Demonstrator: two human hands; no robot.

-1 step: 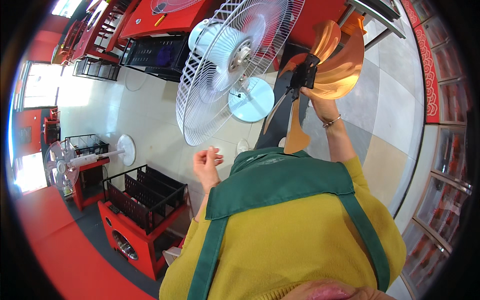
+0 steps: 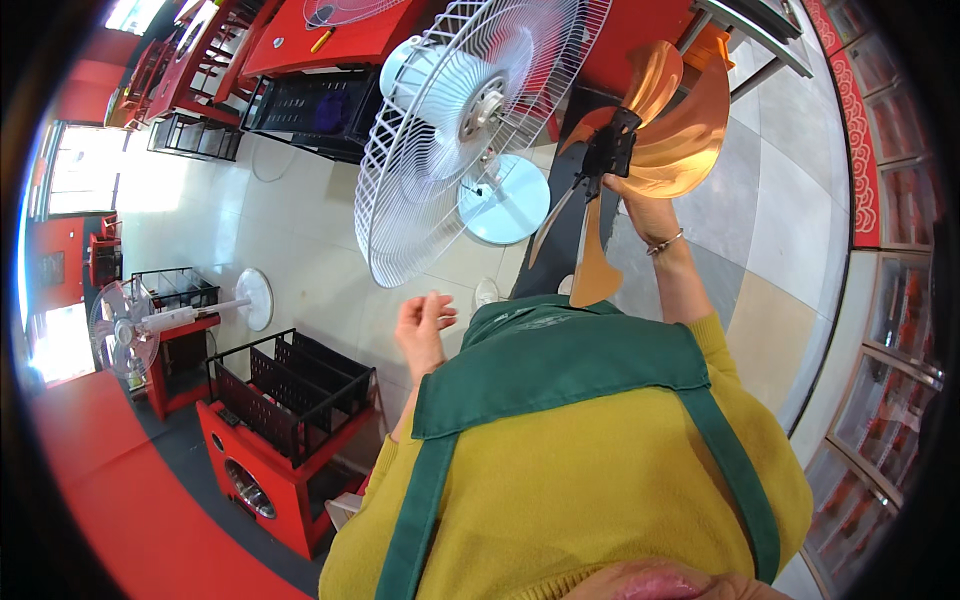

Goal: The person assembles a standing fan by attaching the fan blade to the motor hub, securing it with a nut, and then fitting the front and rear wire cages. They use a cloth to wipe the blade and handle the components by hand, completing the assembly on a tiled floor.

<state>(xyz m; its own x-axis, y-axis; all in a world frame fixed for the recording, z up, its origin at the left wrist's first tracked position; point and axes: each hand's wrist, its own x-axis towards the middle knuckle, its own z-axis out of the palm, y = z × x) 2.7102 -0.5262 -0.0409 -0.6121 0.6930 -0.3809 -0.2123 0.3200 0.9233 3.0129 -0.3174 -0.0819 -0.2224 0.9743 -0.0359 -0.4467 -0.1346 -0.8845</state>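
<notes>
My right hand (image 2: 648, 208) is closed round the hub side of a translucent orange fan blade (image 2: 690, 145), whose black hub (image 2: 610, 145) faces left; the blades hide most of the fingers. To the left stands a pedestal fan with a white wire rear guard (image 2: 400, 215), a pale motor housing (image 2: 425, 85) behind it, a bare shaft hub (image 2: 485, 108) and a round light-blue base (image 2: 505, 200) on the floor. Below the guard's lower rim, apart from it, is my left hand (image 2: 422, 328), with loosely bent fingers, open and holding nothing.
Another white pedestal fan (image 2: 125, 333) stands at the far left. A red table (image 2: 310, 42) at the back bears a wire guard and a yellow-handled tool. A black rack (image 2: 290, 395) sits on a red cabinet (image 2: 265, 500) at lower left. Glass-fronted drawers (image 2: 880, 400) line the right.
My left hand has shifted slightly right, its fingers a little differently bent. The wire guard sits marginally further right and up. My right hand and the fan blade stay put.
</notes>
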